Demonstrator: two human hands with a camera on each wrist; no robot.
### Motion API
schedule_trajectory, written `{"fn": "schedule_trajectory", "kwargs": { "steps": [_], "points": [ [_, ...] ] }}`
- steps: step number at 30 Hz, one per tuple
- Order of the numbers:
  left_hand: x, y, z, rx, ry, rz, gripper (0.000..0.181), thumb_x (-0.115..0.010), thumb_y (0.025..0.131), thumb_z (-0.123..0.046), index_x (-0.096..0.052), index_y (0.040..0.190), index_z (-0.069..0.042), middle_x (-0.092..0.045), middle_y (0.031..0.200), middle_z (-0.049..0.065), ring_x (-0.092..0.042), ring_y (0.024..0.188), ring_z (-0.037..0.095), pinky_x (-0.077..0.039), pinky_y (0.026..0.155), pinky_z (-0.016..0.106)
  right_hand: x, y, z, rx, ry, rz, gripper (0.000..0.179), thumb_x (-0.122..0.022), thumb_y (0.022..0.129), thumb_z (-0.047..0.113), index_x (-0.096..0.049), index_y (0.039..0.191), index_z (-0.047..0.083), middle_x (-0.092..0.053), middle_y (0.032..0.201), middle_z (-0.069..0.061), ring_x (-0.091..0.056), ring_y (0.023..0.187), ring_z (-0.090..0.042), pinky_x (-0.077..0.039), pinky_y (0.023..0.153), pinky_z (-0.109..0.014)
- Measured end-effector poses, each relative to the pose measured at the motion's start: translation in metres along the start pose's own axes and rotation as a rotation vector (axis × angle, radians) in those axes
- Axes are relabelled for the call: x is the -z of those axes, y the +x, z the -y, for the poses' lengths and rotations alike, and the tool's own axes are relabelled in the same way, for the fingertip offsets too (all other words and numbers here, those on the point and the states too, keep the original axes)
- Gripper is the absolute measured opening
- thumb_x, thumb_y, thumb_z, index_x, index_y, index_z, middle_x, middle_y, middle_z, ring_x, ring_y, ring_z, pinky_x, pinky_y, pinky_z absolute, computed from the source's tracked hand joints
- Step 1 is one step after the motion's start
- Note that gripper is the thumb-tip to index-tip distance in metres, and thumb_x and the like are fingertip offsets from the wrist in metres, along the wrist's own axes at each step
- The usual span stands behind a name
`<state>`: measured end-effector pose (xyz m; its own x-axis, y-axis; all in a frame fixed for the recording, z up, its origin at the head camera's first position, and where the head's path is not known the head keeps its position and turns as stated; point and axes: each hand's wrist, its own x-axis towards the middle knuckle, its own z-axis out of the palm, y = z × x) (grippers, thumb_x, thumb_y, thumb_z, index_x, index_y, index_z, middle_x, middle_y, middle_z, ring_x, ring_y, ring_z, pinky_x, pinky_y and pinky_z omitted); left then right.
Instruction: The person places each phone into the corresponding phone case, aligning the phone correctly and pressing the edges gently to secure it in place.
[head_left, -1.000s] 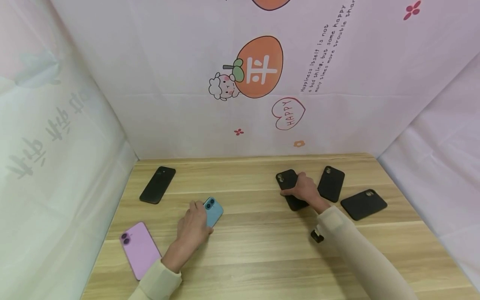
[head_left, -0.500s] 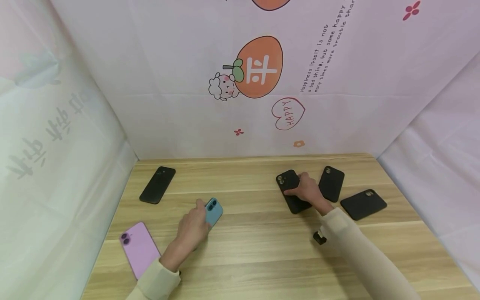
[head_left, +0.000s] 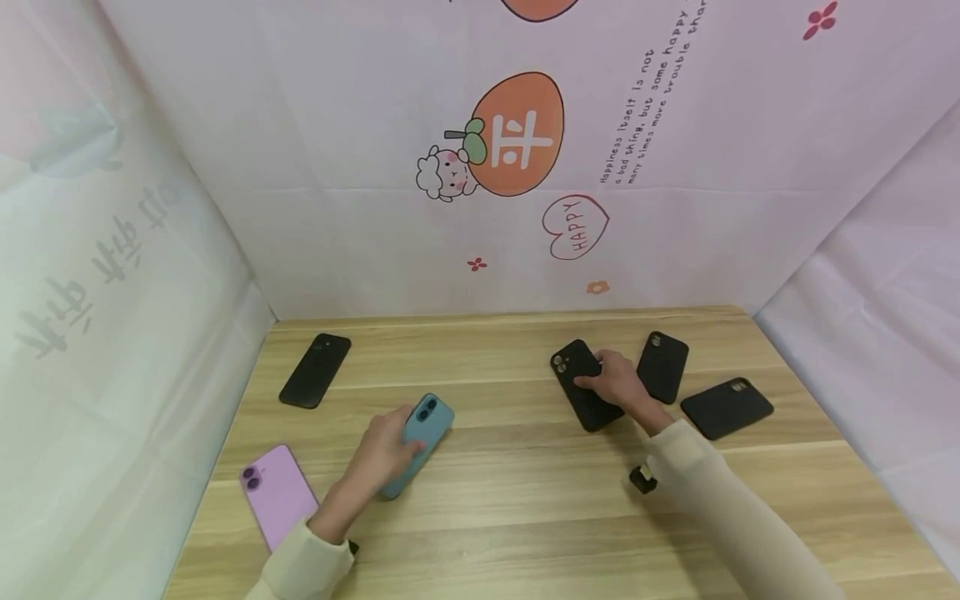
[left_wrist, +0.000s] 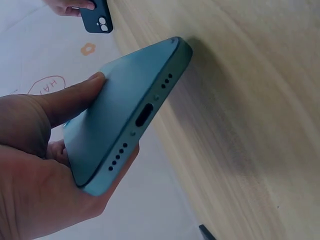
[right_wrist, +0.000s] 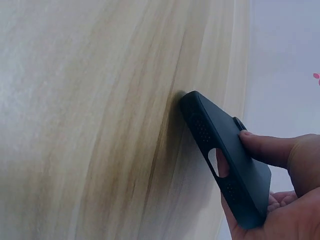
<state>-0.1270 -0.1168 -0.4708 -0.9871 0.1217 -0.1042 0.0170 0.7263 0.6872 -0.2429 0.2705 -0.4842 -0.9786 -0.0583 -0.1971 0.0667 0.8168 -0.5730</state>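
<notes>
Over the wooden surface point(head_left: 510, 533), the left hand point(head_left: 377, 454) has its fingers curled round the tilted blue phone point(head_left: 432, 423); I expect it stiff, smooth and slippery, best held by its long edges. The fingers of the right hand point(head_left: 621, 381) pinch the black case point(head_left: 588, 407), likely lighter and bendier.

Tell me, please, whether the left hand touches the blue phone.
Touching: in the left wrist view, the left hand grips the blue phone, thumb on its back.
</notes>
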Motion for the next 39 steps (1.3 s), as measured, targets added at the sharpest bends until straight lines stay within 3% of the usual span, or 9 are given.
{"fn": "schedule_trajectory", "kwargs": {
  "steps": [3,8,14,19,22,25,29,34,39],
  "points": [
    [0.002,0.000,-0.001,0.019,-0.033,0.001,0.050,-0.078,0.094,-0.002,-0.058,0.137,0.012,-0.070,0.127,0.026,-0.067,0.110,0.032,-0.058,0.092,0.052,0.001,-0.002,0.000,-0.005,0.060,0.011,0.040,-0.074,0.100,0.021,-0.062,0.123,-0.009,-0.070,0.113,-0.024,-0.068,0.092,-0.031,-0.057,0.077,-0.040],
    [0.003,0.000,-0.001,0.022,-0.131,0.003,0.048,-0.074,0.097,-0.002,-0.056,0.140,0.010,-0.065,0.136,0.028,-0.064,0.122,0.040,-0.055,0.101,0.059,0.001,-0.004,0.000,-0.019,0.182,0.018,0.019,-0.071,0.102,0.016,-0.066,0.106,-0.002,-0.072,0.100,-0.016,-0.066,0.080,-0.021,-0.054,0.066,-0.030],
    [0.002,-0.002,-0.003,0.063,-0.288,0.025,0.054,-0.068,0.102,-0.005,-0.047,0.150,0.007,-0.057,0.147,0.029,-0.053,0.137,0.047,-0.045,0.111,0.066,-0.001,-0.007,0.001,-0.045,0.238,0.035,0.016,-0.070,0.102,0.014,-0.069,0.102,-0.002,-0.072,0.093,-0.012,-0.066,0.079,-0.019,-0.054,0.065,-0.028],
    [0.001,-0.006,-0.005,0.108,-0.495,0.035,0.056,-0.066,0.102,-0.003,-0.045,0.154,0.001,-0.054,0.151,0.025,-0.051,0.138,0.044,-0.039,0.114,0.070,-0.002,-0.012,0.003,-0.064,0.268,0.056,0.019,-0.070,0.103,0.016,-0.069,0.099,-0.003,-0.067,0.086,-0.009,-0.060,0.079,-0.020,-0.049,0.067,-0.029],
    [0.000,-0.007,-0.004,0.122,-0.634,0.071,0.056,-0.063,0.103,-0.002,-0.044,0.156,-0.001,-0.057,0.148,0.024,-0.055,0.136,0.043,-0.041,0.114,0.069,-0.001,-0.016,0.005,-0.071,0.300,0.075,0.020,-0.069,0.104,0.016,-0.069,0.098,-0.002,-0.065,0.082,-0.006,-0.057,0.074,-0.018,-0.047,0.065,-0.029],
    [-0.001,-0.007,-0.005,0.137,-0.758,0.125,0.054,-0.059,0.105,-0.001,-0.042,0.157,-0.002,-0.066,0.137,0.023,-0.065,0.127,0.040,-0.047,0.111,0.064,-0.001,-0.021,0.006,-0.087,0.352,0.087,0.019,-0.070,0.104,0.016,-0.071,0.096,-0.001,-0.064,0.074,-0.003,-0.047,0.057,-0.013,-0.040,0.053,-0.027],
    [-0.002,-0.007,-0.004,0.141,-0.859,0.193,0.053,-0.054,0.108,-0.002,-0.038,0.159,-0.001,-0.070,0.130,0.027,-0.071,0.119,0.036,-0.051,0.109,0.061,0.000,-0.028,0.009,-0.089,0.434,0.094,0.019,-0.071,0.102,0.015,-0.071,0.094,-0.002,-0.062,0.067,0.000,-0.036,0.047,-0.008,-0.032,0.043,-0.024],
    [-0.003,-0.006,-0.003,0.148,-0.971,0.265,0.055,-0.055,0.109,-0.005,-0.033,0.159,0.003,-0.065,0.136,0.031,-0.070,0.122,0.034,-0.048,0.111,0.062,-0.001,-0.036,0.013,-0.064,0.569,0.144,0.019,-0.068,0.103,0.010,-0.070,0.100,-0.008,-0.071,0.078,-0.002,-0.058,0.061,-0.008,-0.051,0.054,-0.023],
    [-0.006,-0.007,-0.004,0.147,-1.046,0.291,0.054,-0.055,0.109,-0.005,-0.034,0.157,0.006,-0.065,0.138,0.031,-0.069,0.124,0.034,-0.047,0.113,0.060,-0.001,-0.044,0.020,-0.054,0.659,0.184,0.020,-0.065,0.104,0.009,-0.072,0.108,-0.010,-0.076,0.087,-0.003,-0.065,0.068,-0.008,-0.061,0.067,-0.025]
  ]
}}
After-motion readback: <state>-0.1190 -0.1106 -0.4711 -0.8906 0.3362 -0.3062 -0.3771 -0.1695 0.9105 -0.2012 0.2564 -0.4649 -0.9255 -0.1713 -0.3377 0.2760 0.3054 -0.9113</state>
